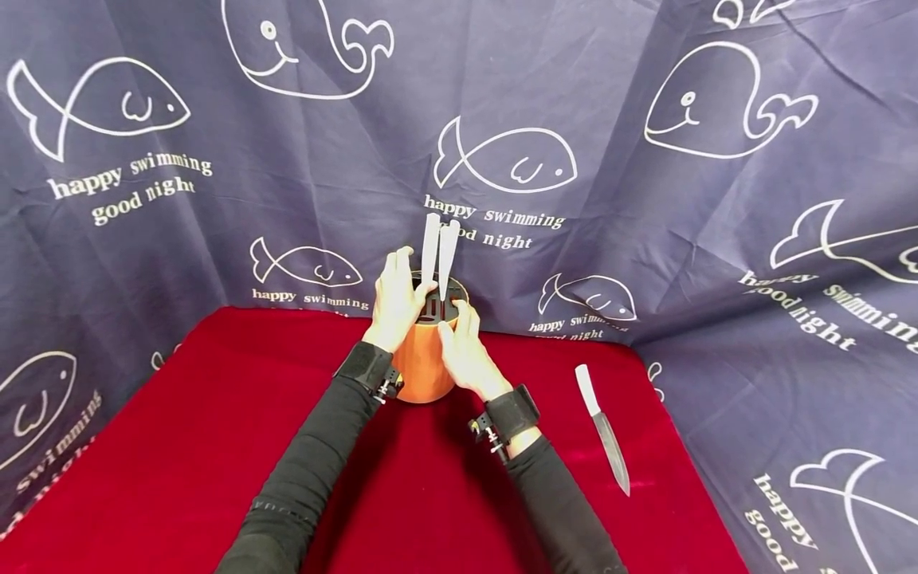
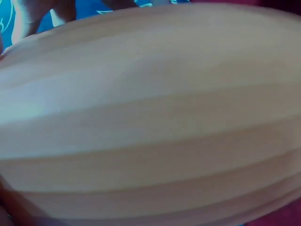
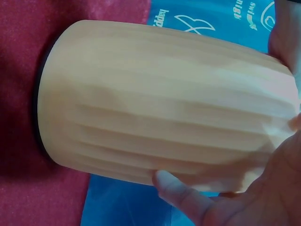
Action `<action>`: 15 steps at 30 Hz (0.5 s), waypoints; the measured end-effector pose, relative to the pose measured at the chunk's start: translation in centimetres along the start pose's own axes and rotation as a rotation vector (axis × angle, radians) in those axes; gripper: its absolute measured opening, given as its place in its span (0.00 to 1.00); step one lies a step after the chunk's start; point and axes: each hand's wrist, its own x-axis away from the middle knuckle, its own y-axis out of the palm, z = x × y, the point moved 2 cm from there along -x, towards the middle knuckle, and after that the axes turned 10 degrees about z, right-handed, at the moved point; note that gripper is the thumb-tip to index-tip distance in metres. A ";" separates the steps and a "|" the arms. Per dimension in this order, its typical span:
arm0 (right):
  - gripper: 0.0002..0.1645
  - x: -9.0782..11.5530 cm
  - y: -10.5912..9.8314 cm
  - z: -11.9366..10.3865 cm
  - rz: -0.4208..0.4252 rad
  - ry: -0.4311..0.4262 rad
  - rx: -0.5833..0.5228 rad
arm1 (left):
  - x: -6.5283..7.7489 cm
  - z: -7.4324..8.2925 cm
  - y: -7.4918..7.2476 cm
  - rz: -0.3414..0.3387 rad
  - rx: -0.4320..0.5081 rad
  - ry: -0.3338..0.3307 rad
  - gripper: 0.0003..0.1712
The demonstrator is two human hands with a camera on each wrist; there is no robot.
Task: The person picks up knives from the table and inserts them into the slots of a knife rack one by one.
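An orange knife block (image 1: 423, 367), round and ribbed with a black slotted top, stands upright on the red cloth. Two white-handled knives (image 1: 447, 259) stick up from its slots, their blades hidden inside. My left hand (image 1: 396, 301) grips the block's upper left side, thumb near the rim. On the other side my right hand (image 1: 469, 351) holds it near the top. The block's ribbed wall (image 2: 150, 113) fills most of the left wrist view. In the right wrist view, fingers (image 3: 183, 195) of the right hand lie against the wall.
A knife (image 1: 604, 434) with a white handle lies on the red cloth (image 1: 194, 446) to the right, blade toward me. Behind the table hangs a dark blue curtain (image 1: 402, 159) printed with white fish and whales, close behind the block.
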 end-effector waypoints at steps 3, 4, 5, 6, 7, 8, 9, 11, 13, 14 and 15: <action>0.34 -0.1 0.0 0.1 0.012 0.022 -0.004 | 0.0 -0.2 0.0 0.004 0.006 -0.020 0.38; 0.34 -0.1 -0.1 0.1 0.014 0.027 -0.005 | 0.0 -0.2 -0.1 0.003 0.006 -0.028 0.37; 0.34 -0.1 -0.1 0.1 0.013 0.028 -0.005 | 0.0 -0.3 -0.1 0.000 0.004 -0.033 0.37; 0.34 0.0 -0.2 0.0 0.013 0.026 -0.006 | 0.1 -0.4 -0.2 -0.003 0.002 -0.037 0.37; 0.34 0.0 -0.3 0.0 0.011 0.021 -0.005 | 0.2 -0.4 -0.3 -0.007 0.001 -0.037 0.36; 0.34 0.0 -0.3 0.0 0.011 0.016 -0.007 | 0.2 -0.4 -0.4 -0.009 0.000 -0.032 0.35; 0.34 0.0 -0.4 0.0 0.014 0.011 -0.009 | 0.3 -0.3 -0.5 -0.011 0.000 -0.023 0.34; 0.33 0.0 -0.6 -0.1 0.015 0.002 -0.015 | 0.5 -0.2 -0.8 -0.010 0.000 0.000 0.33; 0.33 0.0 -0.8 -0.1 0.020 -0.013 -0.017 | 0.6 0.1 -1.2 -0.005 -0.004 0.026 0.31; 0.33 -0.1 -1.0 -0.2 0.019 -0.016 -0.023 | 0.7 0.3 -1.3 0.000 -0.004 0.037 0.30; 0.33 -0.1 -1.1 -0.3 0.023 -0.024 -0.026 | 0.8 0.5 -1.5 0.006 -0.005 0.044 0.29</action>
